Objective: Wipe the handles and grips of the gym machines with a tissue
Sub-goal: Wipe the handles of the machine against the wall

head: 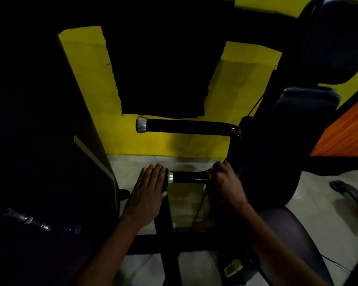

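Hands, two. Left hand (148, 191): flat, fingers extended and held together, palm turned toward the capped end of the lower grip, fingertips just beside or touching the end cap; holds nothing that can be seen. Right hand (225, 182): fingers curled around the inner end of the lower grip where the bar bends toward the machine frame; slightly blurred, and whether a tissue is pressed under the fingers cannot be told. Machine grips, two, both horizontal black cylinders with metal end caps pointing left. Lower grip (189, 176): between the two hands, its cap showing a yellowish ring. Upper grip (184, 125): higher in the view and well apart from both hands, with a bright silver cap (141, 124), joined at its right end to a curved glossy black tube (235, 131). Upholstered pads, two: dark back pad (331, 38) at upper right and seat pad (306, 100) beneath it. Thin cable, one (198, 209), running down from the right hand toward the floor. Black frame bars under the hands, crossing one another; the count is unclear in the dim light. Wall (87, 79): yellow with large black panels. Floor (318, 203): pale grey. Tissue: none discernible anywhere in this dark view.
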Demonstrator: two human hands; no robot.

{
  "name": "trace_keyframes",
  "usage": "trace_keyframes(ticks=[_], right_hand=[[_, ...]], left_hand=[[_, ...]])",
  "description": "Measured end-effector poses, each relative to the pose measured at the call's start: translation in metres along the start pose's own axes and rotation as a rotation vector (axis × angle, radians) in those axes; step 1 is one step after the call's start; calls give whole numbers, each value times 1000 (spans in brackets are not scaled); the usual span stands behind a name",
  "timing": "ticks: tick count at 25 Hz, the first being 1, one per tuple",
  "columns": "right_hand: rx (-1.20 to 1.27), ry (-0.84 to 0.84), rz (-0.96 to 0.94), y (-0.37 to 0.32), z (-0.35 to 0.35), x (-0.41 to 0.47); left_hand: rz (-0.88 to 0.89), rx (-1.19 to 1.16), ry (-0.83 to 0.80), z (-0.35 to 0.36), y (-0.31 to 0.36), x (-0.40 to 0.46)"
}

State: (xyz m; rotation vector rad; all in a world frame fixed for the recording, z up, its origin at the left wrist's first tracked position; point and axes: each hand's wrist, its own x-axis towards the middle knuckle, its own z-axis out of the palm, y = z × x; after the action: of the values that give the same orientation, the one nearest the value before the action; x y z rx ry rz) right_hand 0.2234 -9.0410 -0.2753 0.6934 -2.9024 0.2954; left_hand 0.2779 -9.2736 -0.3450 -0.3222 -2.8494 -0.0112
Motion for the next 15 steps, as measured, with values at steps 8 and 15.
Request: trace_keyframes(ticks=[8, 15], right_hand=[[-359, -375, 125, -9, -19, 64], [-13, -458, 66, 7, -19, 72]], left_hand=[[-4, 1, -10, -1, 1, 0], [-2, -12, 5, -2, 2, 0]])
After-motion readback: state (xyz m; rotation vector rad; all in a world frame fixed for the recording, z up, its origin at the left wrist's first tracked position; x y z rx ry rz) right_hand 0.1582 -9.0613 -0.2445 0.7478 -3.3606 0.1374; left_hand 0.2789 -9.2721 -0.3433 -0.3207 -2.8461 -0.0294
